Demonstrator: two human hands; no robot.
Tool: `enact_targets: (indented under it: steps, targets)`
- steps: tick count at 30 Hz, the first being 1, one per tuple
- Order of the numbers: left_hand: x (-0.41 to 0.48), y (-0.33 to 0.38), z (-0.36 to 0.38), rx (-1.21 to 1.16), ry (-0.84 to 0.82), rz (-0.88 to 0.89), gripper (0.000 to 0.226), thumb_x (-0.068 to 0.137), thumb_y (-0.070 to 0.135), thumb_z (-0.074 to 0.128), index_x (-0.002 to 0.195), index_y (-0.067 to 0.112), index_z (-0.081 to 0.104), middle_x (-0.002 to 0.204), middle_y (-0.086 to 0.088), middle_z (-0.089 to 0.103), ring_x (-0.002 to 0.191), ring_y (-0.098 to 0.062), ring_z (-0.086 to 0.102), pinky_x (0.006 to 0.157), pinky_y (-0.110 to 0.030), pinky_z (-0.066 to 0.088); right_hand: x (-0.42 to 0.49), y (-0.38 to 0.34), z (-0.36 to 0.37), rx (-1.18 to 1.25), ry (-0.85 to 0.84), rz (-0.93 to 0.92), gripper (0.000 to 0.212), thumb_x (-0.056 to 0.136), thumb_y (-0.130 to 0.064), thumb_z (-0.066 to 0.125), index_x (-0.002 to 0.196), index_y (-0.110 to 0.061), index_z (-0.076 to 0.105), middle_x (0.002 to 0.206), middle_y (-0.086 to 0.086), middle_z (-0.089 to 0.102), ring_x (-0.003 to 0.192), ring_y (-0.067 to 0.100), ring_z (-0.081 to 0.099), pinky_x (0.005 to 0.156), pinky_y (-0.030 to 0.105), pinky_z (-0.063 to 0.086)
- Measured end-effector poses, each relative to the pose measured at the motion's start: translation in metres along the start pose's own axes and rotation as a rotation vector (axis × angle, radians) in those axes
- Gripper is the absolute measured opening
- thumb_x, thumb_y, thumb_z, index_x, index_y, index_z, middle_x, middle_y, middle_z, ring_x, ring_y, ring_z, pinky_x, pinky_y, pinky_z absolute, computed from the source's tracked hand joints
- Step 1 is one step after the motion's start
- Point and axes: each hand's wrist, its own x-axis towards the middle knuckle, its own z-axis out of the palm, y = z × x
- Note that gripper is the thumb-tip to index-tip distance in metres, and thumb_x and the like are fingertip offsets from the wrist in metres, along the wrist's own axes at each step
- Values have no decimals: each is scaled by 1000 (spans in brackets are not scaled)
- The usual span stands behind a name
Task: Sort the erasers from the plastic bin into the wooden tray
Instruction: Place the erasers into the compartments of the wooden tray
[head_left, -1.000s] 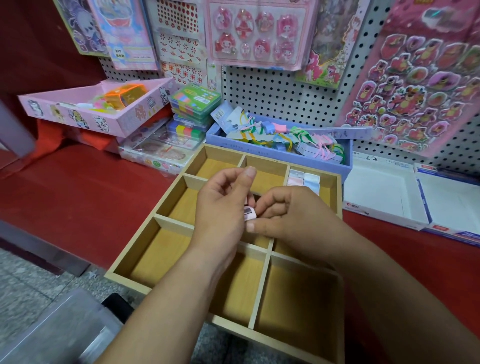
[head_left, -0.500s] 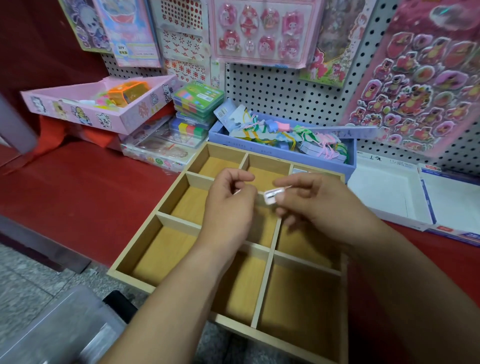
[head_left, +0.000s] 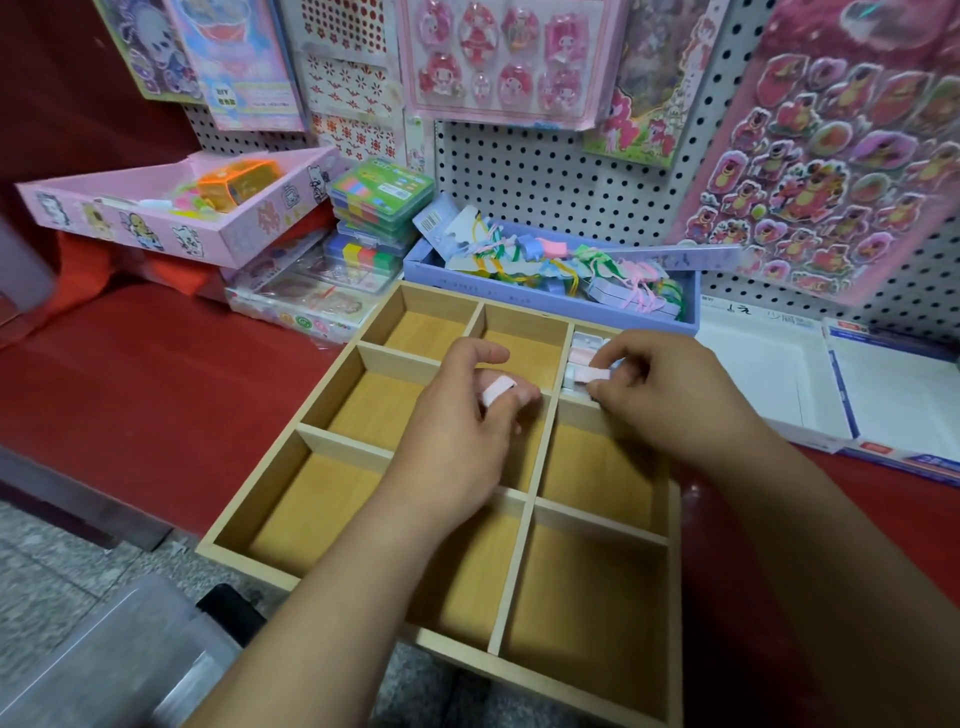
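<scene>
The pegboard (head_left: 545, 171) fills the frame from 10 to 2 o'clock, hung with sticker sheets. Below it the red worktop (head_left: 156, 374) runs from 9 to 4 o'clock. The wooden tray (head_left: 249, 499) sits at the centre, split by thin walls into open compartments, its near edge hanging past the worktop's front. At 7 o'clock, low and blurred, is a corner of the clear plastic bin (head_left: 104, 670); what it holds cannot be made out.

At 10 o'clock a pink box (head_left: 171, 228) rests tilted on other goods. A blue box (head_left: 545, 306) full of coloured loops stands at the tray's 12 o'clock, touching its far wall. At 3 o'clock lies a white box (head_left: 753, 374), and between the pink and blue boxes is a stack of green cases (head_left: 382, 192).

Both forearms come in from 6 o'clock. The left hand (head_left: 457, 431) is over the tray's middle, fingers curled, pinching a pink eraser (head_left: 497, 389) near the fingertips. The right hand (head_left: 670, 395) is at the tray's 1 o'clock, fingers bent, pinching a second pink eraser (head_left: 592, 373) at the near end of the far right compartment. More pale erasers (head_left: 587, 340) lie in a row in that compartment, at 12 o'clock from the held one; whether it touches them cannot be told.
</scene>
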Motion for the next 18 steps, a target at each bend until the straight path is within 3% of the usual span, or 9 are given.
enact_targets:
  steps: [5,10,12,14,15,18]
  targets:
    - [-1,3,-2,0,15,11,10,91,18,74,91,28,71,85,10,71,78,-7,63,70,-19,51,3,-3,3,-67,-34,4,16,90,-17,68,78,-26,74,72,-16,65,73,2,59,68,25,46]
    - [0,5,-3,-77,-2,-64,27,99,9,56,102,27,75,68,12,56,55,0,48,55,-17,40,2,-5,3,-137,-82,-24,17,94,-22,63,84,-24,77,84,-13,71,82,7,62,75,29,50]
    - [2,3,-6,-57,-7,-72,37,102,6,46,111,28,75,72,10,48,51,-3,48,50,-14,36,1,-5,2,-148,-96,-26,19,94,-22,62,85,-23,78,86,-12,73,84,7,64,77,29,52]
    - [2,2,-9,-37,-27,-52,39,104,6,45,117,30,73,79,-2,47,63,-18,49,54,-21,43,0,-4,0,-110,-76,-20,18,93,-23,64,79,-26,76,79,-15,71,79,3,63,70,24,49]
    - [2,2,-9,-44,-39,-34,38,104,5,47,119,30,71,83,-6,52,67,-18,52,59,-27,46,-1,-3,0,-73,-45,-23,18,92,-25,66,76,-28,74,74,-16,69,74,1,62,66,22,46]
    - [2,1,-7,-132,-66,18,39,98,-1,59,125,26,67,106,-5,71,85,-6,62,80,-21,50,-3,-8,0,223,-37,-70,12,89,-28,75,77,-25,75,66,-10,68,58,2,56,62,24,43]
